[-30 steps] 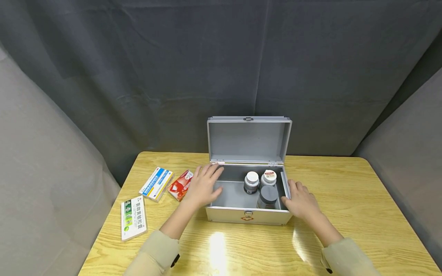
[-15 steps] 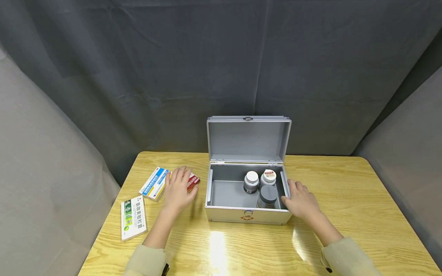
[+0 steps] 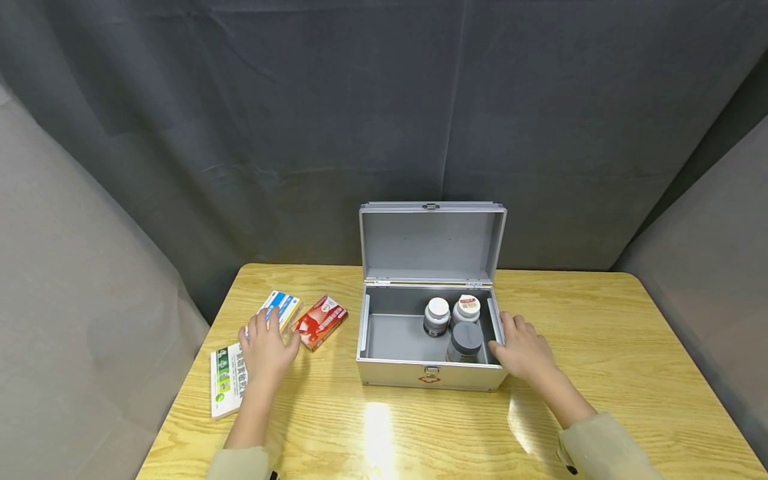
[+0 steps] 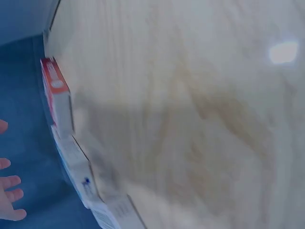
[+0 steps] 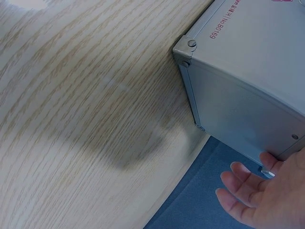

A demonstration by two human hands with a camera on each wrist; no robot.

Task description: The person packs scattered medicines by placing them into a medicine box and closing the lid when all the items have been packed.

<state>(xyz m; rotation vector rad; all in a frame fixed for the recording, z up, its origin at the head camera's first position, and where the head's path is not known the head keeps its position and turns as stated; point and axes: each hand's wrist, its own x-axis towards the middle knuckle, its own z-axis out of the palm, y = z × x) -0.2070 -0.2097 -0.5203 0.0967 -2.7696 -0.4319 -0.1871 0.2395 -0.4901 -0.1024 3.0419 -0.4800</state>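
My left hand (image 3: 264, 353) hovers with fingers spread, close to a blue-and-white medicine box (image 3: 287, 309) and partly covering it. A white-and-green medicine box (image 3: 227, 383) lies to its left and a red medicine box (image 3: 321, 323) to its right. In the left wrist view, its fingertips (image 4: 13, 181) appear apart from the boxes. On the right, my right hand (image 3: 528, 350) rests against the silver case (image 3: 396, 373), thumb over the rim and fingers loose outside. The case stands with its lid raised; inside are two white-capped bottles (image 3: 437, 317) and a grey-lidded jar (image 3: 466, 341).
The wooden table (image 3: 612, 353) extends on both sides of the case, with dark cloth (image 3: 300, 133) hanging behind it. The raised lid (image 3: 433, 247) stands at the back of the case. Pale grey panels (image 3: 78, 300) flank the table.
My left hand has moved left from the case's left edge, past the red box, to the blue-and-white box. The red box is uncovered now. My right hand keeps its place.
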